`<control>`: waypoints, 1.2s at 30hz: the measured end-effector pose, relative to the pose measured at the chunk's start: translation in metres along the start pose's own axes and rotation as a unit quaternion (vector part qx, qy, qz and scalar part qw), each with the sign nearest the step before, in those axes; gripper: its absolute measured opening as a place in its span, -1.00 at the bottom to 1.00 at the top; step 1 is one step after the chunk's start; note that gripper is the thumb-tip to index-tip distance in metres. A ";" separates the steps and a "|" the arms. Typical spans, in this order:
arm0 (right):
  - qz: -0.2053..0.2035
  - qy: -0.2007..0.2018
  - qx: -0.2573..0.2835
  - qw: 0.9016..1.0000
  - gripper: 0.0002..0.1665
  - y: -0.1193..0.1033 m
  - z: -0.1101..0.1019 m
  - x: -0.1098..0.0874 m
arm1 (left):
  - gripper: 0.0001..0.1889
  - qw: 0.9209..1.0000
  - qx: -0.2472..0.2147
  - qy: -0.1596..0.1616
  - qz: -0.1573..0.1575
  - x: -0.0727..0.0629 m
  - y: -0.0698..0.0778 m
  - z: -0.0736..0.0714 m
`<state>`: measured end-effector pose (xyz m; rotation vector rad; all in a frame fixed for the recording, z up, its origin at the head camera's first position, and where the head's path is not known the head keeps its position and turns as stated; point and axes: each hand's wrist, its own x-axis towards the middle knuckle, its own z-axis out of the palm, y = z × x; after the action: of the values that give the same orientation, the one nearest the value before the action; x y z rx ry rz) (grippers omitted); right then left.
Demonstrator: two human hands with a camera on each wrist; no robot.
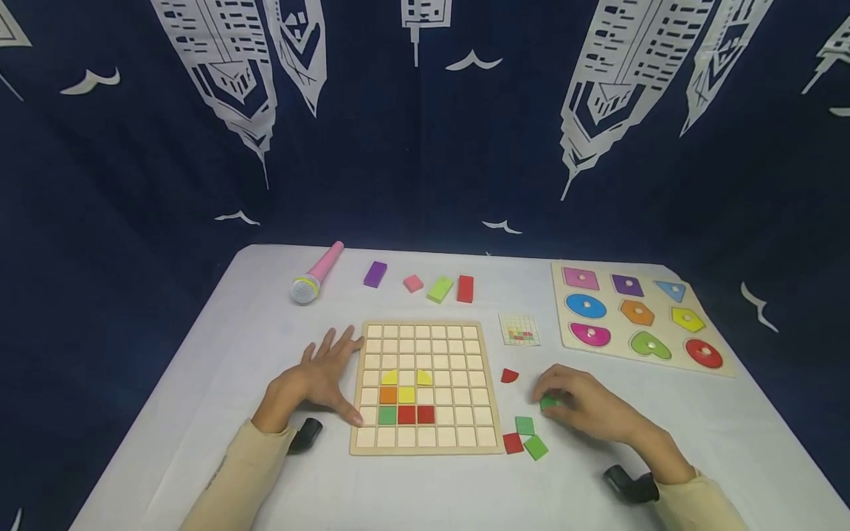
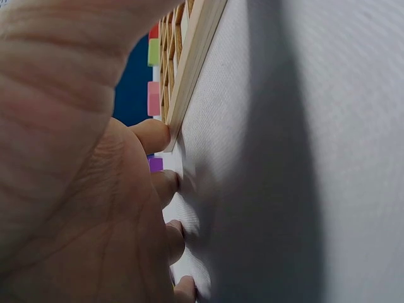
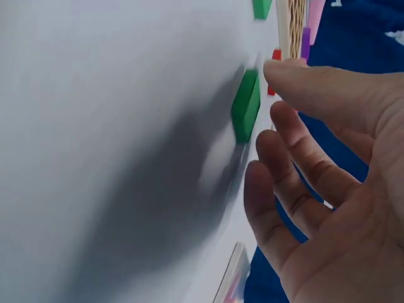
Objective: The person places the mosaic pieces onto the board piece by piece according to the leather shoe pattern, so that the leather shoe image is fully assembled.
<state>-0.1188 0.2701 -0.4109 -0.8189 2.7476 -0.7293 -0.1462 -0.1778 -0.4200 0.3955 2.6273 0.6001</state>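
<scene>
My left hand spreads at the left side of the wooden grid board, thumb and index finger at its rim. In the left wrist view, a fingertip meets the board's edge. Coloured tiles fill several board cells: two yellow curved ones, an orange, a yellow, a green and two red squares. Right of the board, my right hand hovers with loosely bent fingers over a green tile lying on the table. The right wrist view shows a gap between that tile and the fingers.
Near the board's right side lie a red quarter-round tile, two green squares and a red square. Behind are a pattern card, a shape puzzle, a toy microphone and several coloured blocks.
</scene>
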 end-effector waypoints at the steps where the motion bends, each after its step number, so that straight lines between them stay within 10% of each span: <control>1: 0.005 -0.001 -0.003 1.000 -0.68 0.002 -0.001 -0.001 | 0.51 1.000 -0.004 0.001 0.002 0.000 0.000 0.000; 15: 0.039 0.000 0.010 0.999 -0.63 0.011 -0.002 -0.005 | 0.49 1.000 -0.012 0.003 0.011 -0.002 0.002 -0.001; 25: 0.046 -0.099 0.081 0.991 -0.64 -0.006 -0.003 -0.017 | 0.49 1.000 -0.008 0.003 0.005 -0.004 0.005 -0.002; 36: 0.060 -0.075 0.050 0.994 -0.56 -0.019 0.011 -0.020 | 0.48 1.000 -0.008 0.004 0.007 -0.005 0.004 -0.002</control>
<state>-0.0900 0.2626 -0.4102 -0.6522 2.5793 -0.7425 -0.1423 -0.1768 -0.4153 0.4074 2.6276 0.6271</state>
